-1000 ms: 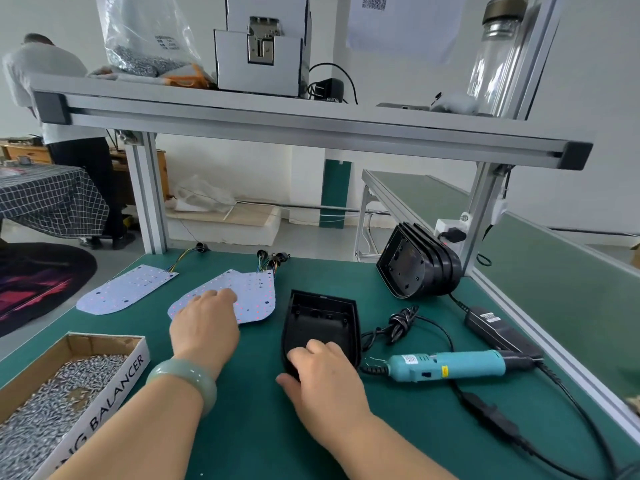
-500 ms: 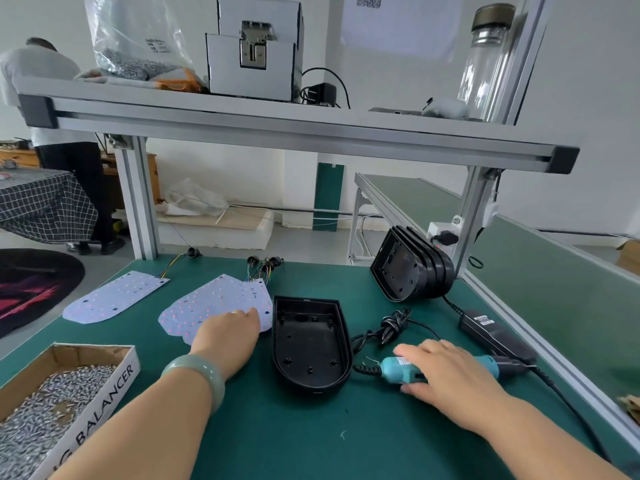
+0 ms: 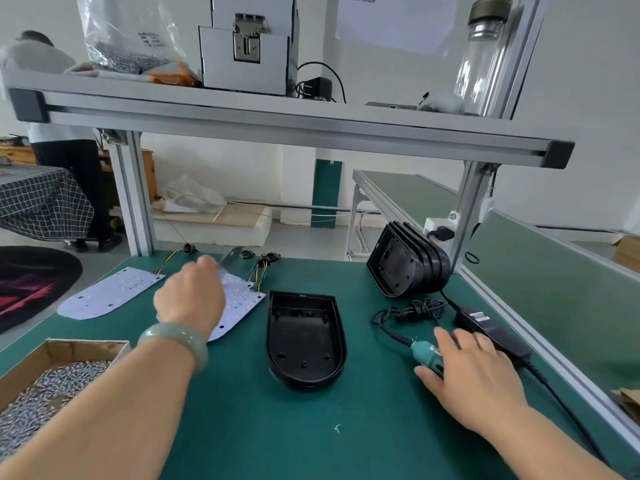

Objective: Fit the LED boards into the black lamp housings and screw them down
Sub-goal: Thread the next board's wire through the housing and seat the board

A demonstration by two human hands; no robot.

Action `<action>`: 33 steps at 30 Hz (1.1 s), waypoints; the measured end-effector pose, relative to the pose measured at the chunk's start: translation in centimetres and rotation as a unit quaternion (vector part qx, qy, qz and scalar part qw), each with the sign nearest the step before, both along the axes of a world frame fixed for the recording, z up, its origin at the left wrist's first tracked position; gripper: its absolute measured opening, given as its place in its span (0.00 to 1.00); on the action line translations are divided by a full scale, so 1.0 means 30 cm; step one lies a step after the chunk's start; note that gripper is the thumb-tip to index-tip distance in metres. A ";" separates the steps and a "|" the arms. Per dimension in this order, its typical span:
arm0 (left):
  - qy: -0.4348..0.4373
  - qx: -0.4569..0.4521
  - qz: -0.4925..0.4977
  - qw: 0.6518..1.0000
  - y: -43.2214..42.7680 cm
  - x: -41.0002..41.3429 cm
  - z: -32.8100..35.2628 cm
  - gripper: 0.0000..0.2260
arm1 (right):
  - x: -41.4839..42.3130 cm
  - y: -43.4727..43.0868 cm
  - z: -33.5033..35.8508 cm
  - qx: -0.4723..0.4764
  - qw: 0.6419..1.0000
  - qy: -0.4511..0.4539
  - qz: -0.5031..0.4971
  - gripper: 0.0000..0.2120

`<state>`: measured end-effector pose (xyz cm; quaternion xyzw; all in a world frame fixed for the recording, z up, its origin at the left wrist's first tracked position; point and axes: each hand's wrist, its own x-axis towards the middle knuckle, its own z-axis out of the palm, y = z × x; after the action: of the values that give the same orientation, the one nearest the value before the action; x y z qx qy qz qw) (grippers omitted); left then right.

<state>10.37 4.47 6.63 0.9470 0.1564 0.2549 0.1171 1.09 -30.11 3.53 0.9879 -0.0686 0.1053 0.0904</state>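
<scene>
An empty black lamp housing (image 3: pixel 305 344) lies open side up in the middle of the green mat. Left of it is a pile of white LED boards (image 3: pixel 242 303) with coloured wires at the far end. My left hand (image 3: pixel 190 296) is over this pile, its fingers curled at the far edge of the top board, which looks slightly raised and blurred. A single LED board (image 3: pixel 110 292) lies further left. My right hand (image 3: pixel 474 375) wraps over the teal electric screwdriver (image 3: pixel 424 353), which lies on the mat to the right of the housing.
Several black housings (image 3: pixel 405 268) lean stacked against the right frame post. A cardboard box of screws (image 3: pixel 52 379) sits front left. A coiled cable (image 3: pixel 412 310) and black power adapter (image 3: pixel 491 330) lie beside the screwdriver. A person stands far left.
My left hand slid from the near side of the board pile to its far edge. My right hand left the housing, reached right and closed over the screwdriver.
</scene>
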 end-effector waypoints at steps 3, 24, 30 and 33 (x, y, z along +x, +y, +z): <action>-0.074 -0.108 0.044 0.990 0.040 -0.017 0.090 0.05 | -0.019 0.035 0.015 -0.001 0.998 -0.046 0.047 0.34; -0.171 -0.094 -0.518 0.833 -0.245 -0.432 -0.027 0.13 | 0.081 0.288 0.275 0.806 0.570 0.111 0.109 0.18; -0.206 -0.312 -0.246 0.894 -0.212 -0.309 0.038 0.12 | 0.013 0.153 0.312 0.637 0.730 -0.057 0.241 0.27; -0.136 -0.267 -0.198 0.933 -0.205 -0.214 0.069 0.24 | -0.012 0.092 0.332 0.632 0.707 -0.088 0.304 0.26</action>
<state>3.95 -1.66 8.69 0.8488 0.0104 0.3013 0.4343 0.72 -27.34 13.49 0.7674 0.1770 0.1451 -0.5989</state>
